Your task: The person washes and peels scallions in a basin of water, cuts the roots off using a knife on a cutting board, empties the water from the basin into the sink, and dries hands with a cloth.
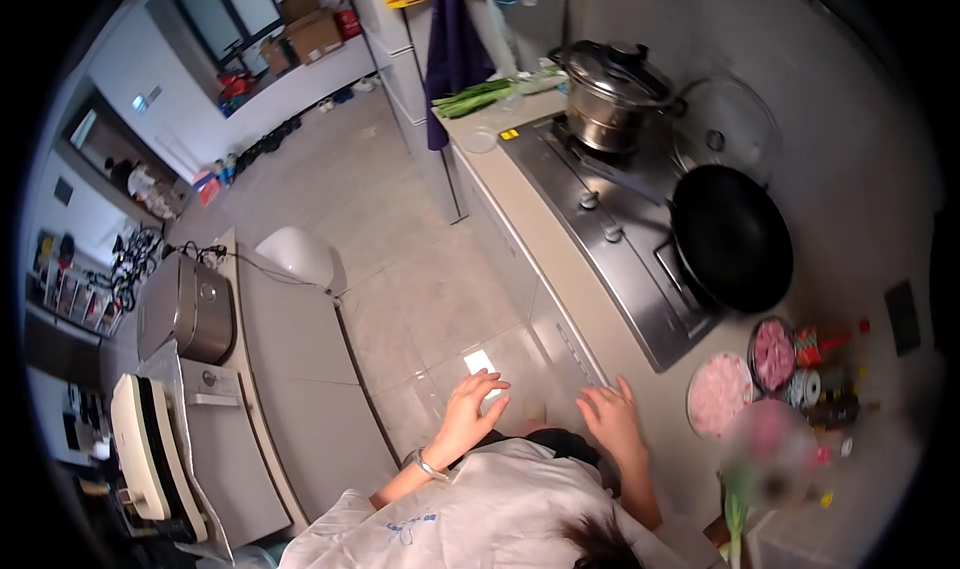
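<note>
My left hand (468, 411) is held in front of my body over the floor, its fingers apart and nothing in them; a bracelet is on that wrist. My right hand (613, 421) hovers near the counter's front edge, fingers spread, also holding nothing. To the right of it, on the counter (640, 397), stand a plate of pale pink meat (720, 395) and a bowl of darker meat (773, 354). A black wok (733, 239) sits on the steel stove (625, 279), with a lidded pot (612, 99) farther back.
Green onions (475, 99) lie at the counter's far end. A glass lid (745, 119) leans on the wall behind the wok. Bottles (835, 409) stand at the right. Opposite are a rice cooker (205, 309) and a cream appliance (140, 449). A person (150, 191) is at the far doorway.
</note>
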Demonstrator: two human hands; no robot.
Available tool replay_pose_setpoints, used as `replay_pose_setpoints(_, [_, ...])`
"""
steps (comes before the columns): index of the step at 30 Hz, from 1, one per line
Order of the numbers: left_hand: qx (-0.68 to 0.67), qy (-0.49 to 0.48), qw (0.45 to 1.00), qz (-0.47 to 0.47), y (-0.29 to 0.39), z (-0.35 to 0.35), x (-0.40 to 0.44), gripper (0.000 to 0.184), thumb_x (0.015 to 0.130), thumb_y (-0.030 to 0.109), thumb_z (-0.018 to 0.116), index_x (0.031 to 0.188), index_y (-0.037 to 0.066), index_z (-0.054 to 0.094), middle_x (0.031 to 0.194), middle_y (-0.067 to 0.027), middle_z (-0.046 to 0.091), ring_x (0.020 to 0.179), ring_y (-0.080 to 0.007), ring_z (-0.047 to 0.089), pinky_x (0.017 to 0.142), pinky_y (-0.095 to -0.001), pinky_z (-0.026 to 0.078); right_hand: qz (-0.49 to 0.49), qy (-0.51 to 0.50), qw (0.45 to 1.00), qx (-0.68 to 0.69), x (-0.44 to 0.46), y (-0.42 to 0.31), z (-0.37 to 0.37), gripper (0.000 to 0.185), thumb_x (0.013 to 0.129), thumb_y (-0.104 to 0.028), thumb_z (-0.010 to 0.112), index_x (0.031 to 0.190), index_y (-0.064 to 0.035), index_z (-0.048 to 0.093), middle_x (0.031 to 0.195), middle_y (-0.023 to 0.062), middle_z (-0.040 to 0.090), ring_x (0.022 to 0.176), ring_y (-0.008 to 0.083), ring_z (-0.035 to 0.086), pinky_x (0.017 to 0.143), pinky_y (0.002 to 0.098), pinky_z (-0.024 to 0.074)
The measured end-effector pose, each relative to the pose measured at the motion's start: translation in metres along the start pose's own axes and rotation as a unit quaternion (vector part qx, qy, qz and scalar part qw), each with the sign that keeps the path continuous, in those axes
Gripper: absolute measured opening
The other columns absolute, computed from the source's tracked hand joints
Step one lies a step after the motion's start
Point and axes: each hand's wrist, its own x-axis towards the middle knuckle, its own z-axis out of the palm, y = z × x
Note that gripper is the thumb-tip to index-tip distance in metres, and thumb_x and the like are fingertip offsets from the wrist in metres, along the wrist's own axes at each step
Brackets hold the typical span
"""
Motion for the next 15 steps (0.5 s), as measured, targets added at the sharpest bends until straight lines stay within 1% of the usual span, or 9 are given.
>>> replay_pose_setpoints(1, [0.002,0.012,1.0,-0.003,0.001,-0.003,0.009,0.022,0.082,0.021,0.062,0.1,0.008,0.062,0.112,-0.0143,0.059,0.117,-0.0339,0.047,0.101,-0.0449,0.032,-0.02,0.007,1.0,0.008,0.017,0.004,0.001,0.013,0.081,-0.018,0.06,0.088,-0.0067,0.063,0.078,0.0068,0.064,0.078,0.0238,0.06,0.1,0.0436,0.031])
replay_pose_setpoints(4, [-0.008,0.046,0.999,-0.022,-0.003,-0.012,0.033,0.022,0.081,0.02,0.063,0.099,0.007,0.062,0.111,-0.0138,0.059,0.116,-0.0336,0.047,0.101,-0.0449,0.032,-0.072,-0.019,0.997,0.008,0.07,0.016,0.007,0.013,0.082,-0.017,0.06,0.088,-0.0062,0.063,0.08,0.0071,0.064,0.08,0.0225,0.061,0.099,0.043,0.0328])
replay_pose_setpoints(7, [0.019,0.087,0.996,-0.027,-0.011,-0.026,0.047,0.02,0.079,0.012,0.064,0.098,0.005,0.063,0.111,-0.0138,0.059,0.114,-0.0316,0.05,0.092,-0.0381,0.041,-0.133,0.042,0.984,0.114,0.147,-0.014,-0.026,0.011,0.082,-0.015,0.061,0.084,-0.0053,0.064,0.08,0.0091,0.065,0.083,0.0215,0.062,0.099,0.043,0.0342])
replay_pose_setpoints(9, [0.009,0.109,0.993,-0.049,-0.024,-0.036,0.051,0.02,0.079,0.012,0.064,0.098,0.005,0.063,0.111,-0.0138,0.059,0.114,-0.0315,0.05,0.093,-0.0378,0.041,-0.159,0.177,0.963,0.124,0.201,-0.046,-0.063,0.006,0.078,-0.006,0.061,0.082,-0.0031,0.065,0.083,0.0092,0.065,0.084,0.026,0.062,0.088,0.0416,0.0448])
replay_pose_setpoints(11, [0.009,0.13,0.989,-0.067,-0.041,-0.048,0.059,0.02,0.079,0.011,0.064,0.098,0.005,0.063,0.111,-0.0137,0.06,0.114,-0.0315,0.05,0.093,-0.0376,0.041,-0.255,0.271,0.916,0.15,0.252,-0.093,-0.119,0.006,0.077,-0.002,0.062,0.081,-0.0017,0.066,0.082,0.0089,0.065,0.083,0.0249,0.062,0.084,0.0397,0.0472])
replay_pose_setpoints(12, [0.012,0.139,0.987,-0.077,-0.05,-0.054,0.061,0.02,0.079,0.011,0.064,0.098,0.005,0.063,0.111,-0.0136,0.06,0.114,-0.0316,0.05,0.093,-0.0375,0.04,-0.292,0.301,0.884,0.206,0.271,-0.109,-0.134,0.01,0.08,-0.008,0.061,0.083,0.0005,0.065,0.088,0.012,0.065,0.087,0.0232,0.061,0.086,0.0396,0.046])
replay_pose_setpoints(13, [0.016,0.147,0.985,-0.087,-0.06,-0.062,0.066,0.02,0.079,0.011,0.064,0.098,0.005,0.063,0.111,-0.0135,0.06,0.114,-0.0316,0.05,0.094,-0.0375,0.04,-0.32,0.311,0.857,0.257,0.288,-0.134,-0.15,0.022,0.082,-0.018,0.062,0.092,0.0022,0.062,0.097,0.0171,0.063,0.093,0.0257,0.059,0.087,0.039,0.0454])
replay_pose_setpoints(14, [0.016,0.153,0.984,-0.087,-0.067,-0.073,0.073,0.02,0.079,0.011,0.064,0.098,0.005,0.063,0.111,-0.0133,0.06,0.114,-0.0317,0.05,0.094,-0.0374,0.04,-0.35,0.361,0.822,0.267,0.305,-0.144,-0.156,0.046,0.082,-0.035,0.062,0.106,0.0041,0.055,0.106,0.0214,0.059,0.1,0.0289,0.057,0.088,0.0391,0.0448])
replay_pose_setpoints(15, [0.016,0.157,0.984,-0.086,-0.073,-0.085,0.08,0.02,0.079,0.011,0.064,0.098,0.005,0.063,0.111,-0.0131,0.06,0.114,-0.0317,0.05,0.094,-0.0374,0.04,-0.347,0.362,0.823,0.266,0.255,-0.169,-0.158,0.046,0.082,-0.035,0.062,0.106,0.0041,0.055,0.106,0.0214,0.059,0.1,0.0289,0.057,0.088,0.0391,0.0448])
